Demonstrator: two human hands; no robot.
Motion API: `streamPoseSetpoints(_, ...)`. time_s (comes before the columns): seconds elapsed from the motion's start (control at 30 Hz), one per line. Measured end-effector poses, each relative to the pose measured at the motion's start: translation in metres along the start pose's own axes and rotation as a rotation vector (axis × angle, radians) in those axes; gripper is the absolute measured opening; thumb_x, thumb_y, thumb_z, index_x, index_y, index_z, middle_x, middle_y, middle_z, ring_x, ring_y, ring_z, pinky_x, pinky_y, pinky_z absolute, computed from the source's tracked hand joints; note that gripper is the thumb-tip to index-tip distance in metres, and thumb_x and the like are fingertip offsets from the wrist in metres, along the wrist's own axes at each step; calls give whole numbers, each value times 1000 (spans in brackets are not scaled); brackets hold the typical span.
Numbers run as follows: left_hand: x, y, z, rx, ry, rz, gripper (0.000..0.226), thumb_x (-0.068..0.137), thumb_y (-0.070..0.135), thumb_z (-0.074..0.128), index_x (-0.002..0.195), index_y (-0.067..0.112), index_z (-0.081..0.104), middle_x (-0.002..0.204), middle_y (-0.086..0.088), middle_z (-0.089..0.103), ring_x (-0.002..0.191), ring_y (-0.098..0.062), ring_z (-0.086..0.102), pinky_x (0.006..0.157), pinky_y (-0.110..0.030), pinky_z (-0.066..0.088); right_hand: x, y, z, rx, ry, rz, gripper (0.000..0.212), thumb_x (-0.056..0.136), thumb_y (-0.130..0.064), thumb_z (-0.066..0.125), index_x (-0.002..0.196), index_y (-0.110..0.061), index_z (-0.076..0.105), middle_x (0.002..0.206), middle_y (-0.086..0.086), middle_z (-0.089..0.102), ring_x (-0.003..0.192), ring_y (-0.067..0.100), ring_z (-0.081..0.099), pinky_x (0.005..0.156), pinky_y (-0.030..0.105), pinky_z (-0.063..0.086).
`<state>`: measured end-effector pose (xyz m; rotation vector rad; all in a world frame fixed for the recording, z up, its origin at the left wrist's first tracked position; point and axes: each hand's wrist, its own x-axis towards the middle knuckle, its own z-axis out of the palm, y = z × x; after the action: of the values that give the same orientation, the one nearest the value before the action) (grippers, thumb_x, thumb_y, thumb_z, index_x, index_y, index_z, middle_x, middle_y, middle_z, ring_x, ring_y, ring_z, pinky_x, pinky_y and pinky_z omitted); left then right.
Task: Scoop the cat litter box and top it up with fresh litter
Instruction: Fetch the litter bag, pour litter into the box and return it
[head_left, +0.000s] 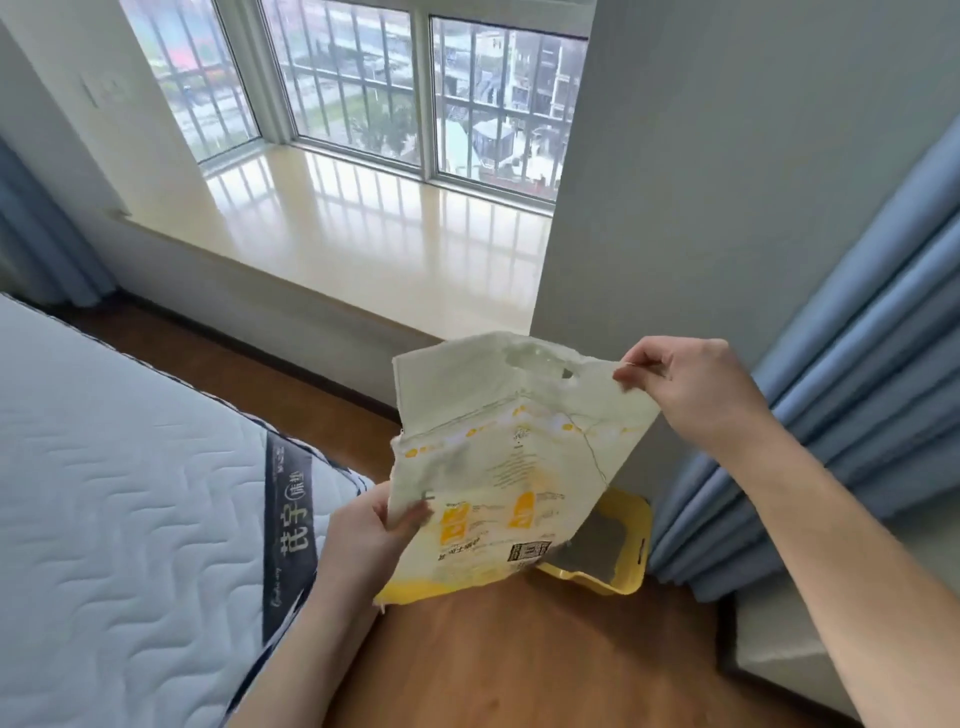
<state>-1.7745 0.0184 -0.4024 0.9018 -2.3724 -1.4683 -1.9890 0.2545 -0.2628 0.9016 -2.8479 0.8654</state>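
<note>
A white and yellow litter bag (498, 467) hangs flat and slack in the air above the floor. My right hand (685, 384) pinches its upper right corner beside the punched handle hole. My left hand (374, 530) grips the bag's lower left edge, thumb on the printed face. Behind and below the bag sits the yellow litter box (631, 551) on the floor, with grey litter showing inside; the bag hides most of it.
A quilted mattress (130, 493) fills the left. Blue curtains (857, 389) hang at the right, beside the box. A pale window ledge (374, 239) lies ahead under barred windows. Wooden floor (519, 665) stretches below my arms. A grey block (779, 644) stands at lower right.
</note>
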Motion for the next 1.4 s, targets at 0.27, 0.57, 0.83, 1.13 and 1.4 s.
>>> streamPoseSetpoints(0.27,-81,32,-97,3,16,-56,14,64,39,77,71,51,72,73,18,72,74,-6,68,76,-38,56,-58,-104,-10,-87,96,-107,19,88,-42,63,78,-26,68,66,-11,65,70,21,57,62,27,38)
streamPoseSetpoints(0.57,-166,68,-201,148,324,357,75,69,36,87,125,43,38,115,27,53,98,1,52,79,-23,48,-116,-181,-2,-101,174,-268,16,88,-35,65,82,-21,69,71,-3,68,73,22,52,66,28,33)
streamPoseSetpoints(0.83,-224,106,-215,795,356,659,97,67,36,87,146,28,32,139,-2,50,126,-23,50,103,-35,36,-166,-227,4,-113,323,-615,20,78,-24,77,70,-17,60,62,-11,63,51,20,59,64,27,40)
streamPoseSetpoints(1.13,-290,80,-241,912,490,354,29,69,16,86,87,21,64,71,3,67,61,-23,61,66,-36,50,-206,-255,14,0,244,-872,12,86,-20,68,79,-21,58,73,-10,63,65,14,58,71,24,37)
streamPoseSetpoints(1.4,-396,56,-245,804,672,274,14,75,12,72,73,18,60,64,9,61,56,-16,57,64,-26,39,-257,-291,47,17,186,-1182,10,92,-16,55,82,-18,56,73,-5,55,64,19,53,66,30,42)
